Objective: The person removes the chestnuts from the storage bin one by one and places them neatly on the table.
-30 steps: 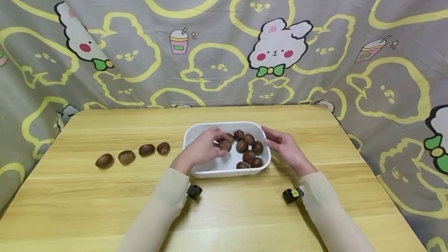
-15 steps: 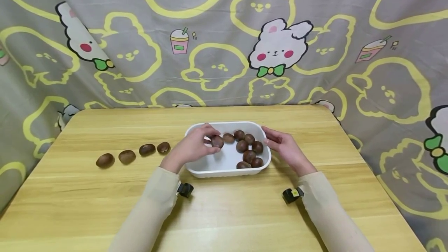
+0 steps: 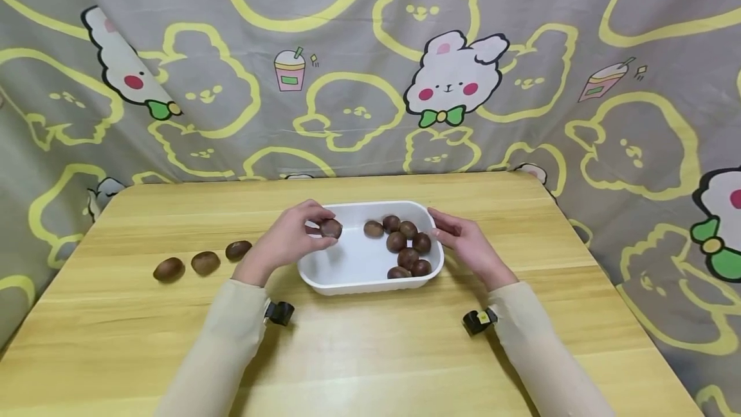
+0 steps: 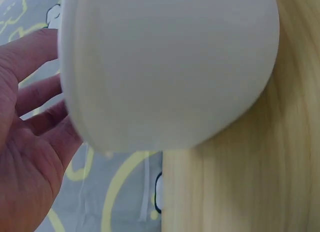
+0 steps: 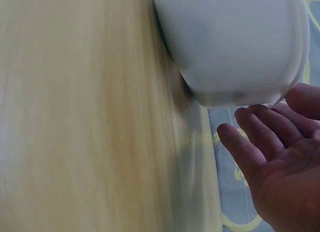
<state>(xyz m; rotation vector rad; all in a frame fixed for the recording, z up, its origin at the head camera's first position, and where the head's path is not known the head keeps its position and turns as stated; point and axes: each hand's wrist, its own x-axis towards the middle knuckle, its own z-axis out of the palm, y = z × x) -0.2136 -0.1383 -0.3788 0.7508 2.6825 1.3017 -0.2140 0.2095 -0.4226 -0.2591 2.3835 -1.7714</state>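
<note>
My left hand [image 3: 283,237] pinches a brown chestnut [image 3: 331,228] between thumb and fingers, over the left end of a white plastic tray [image 3: 370,287]. In the left wrist view the tray wall hides the fingertips and that chestnut. Several more chestnuts [image 3: 396,242] are bunched in the tray's right half. At the opposite end, my right hand [image 3: 471,243] holds the tray's rim, thumb at the edge and fingers along the outside, as the right wrist view [image 5: 295,167] also shows.
Left of the tray, a slanting row of chestnuts [image 3: 205,262] lies on the wooden table [image 3: 370,352]; three show, and the left hand covers the row's right end. A patterned grey curtain [image 3: 359,50] hangs behind the table.
My left hand has carried the chestnut leftward from the chestnuts in the tray to its left end, now covering one chestnut of the row. The right hand has stayed at the rim.
</note>
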